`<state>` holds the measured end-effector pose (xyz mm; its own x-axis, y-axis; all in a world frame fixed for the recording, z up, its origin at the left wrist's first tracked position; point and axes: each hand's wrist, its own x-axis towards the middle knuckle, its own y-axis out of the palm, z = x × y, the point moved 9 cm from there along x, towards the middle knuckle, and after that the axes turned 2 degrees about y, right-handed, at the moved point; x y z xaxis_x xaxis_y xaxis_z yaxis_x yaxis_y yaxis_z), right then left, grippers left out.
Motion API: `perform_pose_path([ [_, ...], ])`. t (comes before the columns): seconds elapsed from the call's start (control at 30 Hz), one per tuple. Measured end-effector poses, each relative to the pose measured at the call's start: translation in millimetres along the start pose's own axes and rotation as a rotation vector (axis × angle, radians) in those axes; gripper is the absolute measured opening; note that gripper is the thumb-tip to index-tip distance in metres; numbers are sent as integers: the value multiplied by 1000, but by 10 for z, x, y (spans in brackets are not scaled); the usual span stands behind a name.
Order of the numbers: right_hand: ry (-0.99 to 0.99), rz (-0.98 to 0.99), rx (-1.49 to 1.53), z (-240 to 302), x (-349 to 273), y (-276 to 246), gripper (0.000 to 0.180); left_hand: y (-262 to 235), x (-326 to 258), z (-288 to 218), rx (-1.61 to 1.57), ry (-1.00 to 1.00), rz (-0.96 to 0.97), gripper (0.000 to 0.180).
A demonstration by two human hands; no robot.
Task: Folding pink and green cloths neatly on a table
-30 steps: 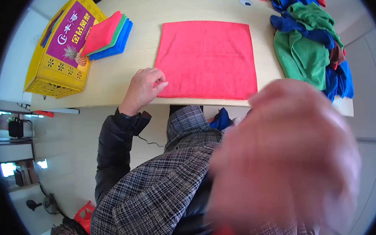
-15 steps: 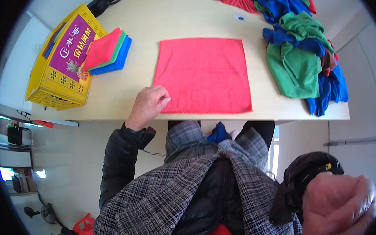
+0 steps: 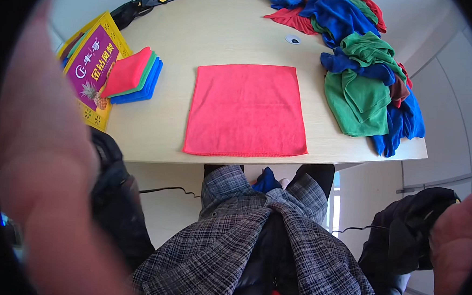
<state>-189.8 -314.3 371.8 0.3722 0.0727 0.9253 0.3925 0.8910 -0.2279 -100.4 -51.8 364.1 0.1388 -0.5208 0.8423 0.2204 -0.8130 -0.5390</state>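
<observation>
A red cloth [image 3: 247, 110] lies spread flat near the front edge of the table, touched by neither hand. Very close to the camera at the left, my left hand [image 3: 56, 163] is raised, large and blurred, and covers part of a yellow crate [image 3: 122, 39]. My right hand [image 3: 461, 245] is also lifted, at the right rim, and the picture's edge cuts it off. The fingers of both hands cannot be made out clearly. Against the crate leans a stack of folded cloths [image 3: 129, 75] in red, green and blue.
Crumpled green, blue and red cloths [image 3: 357, 101] are heaped along the table's right side. A black and yellow strapped item [image 3: 142, 6] lies at the far left. A round cable hole [image 3: 293, 39] pierces the tabletop [image 3: 221, 30]. Some blue cloth [image 3: 267, 180] shows below the front edge.
My left hand has left the red cloth's near left corner and risen close to the camera. The right hand has shifted outward to the right rim. The whole view has tilted slightly.
</observation>
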Motion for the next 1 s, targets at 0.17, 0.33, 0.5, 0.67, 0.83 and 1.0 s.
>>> perform_pose_path([
  [0.17,-73,7,-55,100,128,275,50,-72,146,33,44,38,-60,54],
  [0.33,-190,-2,-146,79,-157,-828,51,-82,235,190,87,124,-153,52],
  [0.5,-394,-81,-240,-9,-1099,-3238,52,-230,596,284,185,300,-266,49],
  [0.67,-472,-139,-289,-452,-2391,-5553,53,-211,768,273,243,377,-298,47],
  [0.83,-396,-55,-373,56,-2638,-6568,55,-156,357,506,165,291,-328,45],
  [1.0,-204,-39,-335,-762,-1169,-3747,56,141,238,286,127,157,-183,43],
])
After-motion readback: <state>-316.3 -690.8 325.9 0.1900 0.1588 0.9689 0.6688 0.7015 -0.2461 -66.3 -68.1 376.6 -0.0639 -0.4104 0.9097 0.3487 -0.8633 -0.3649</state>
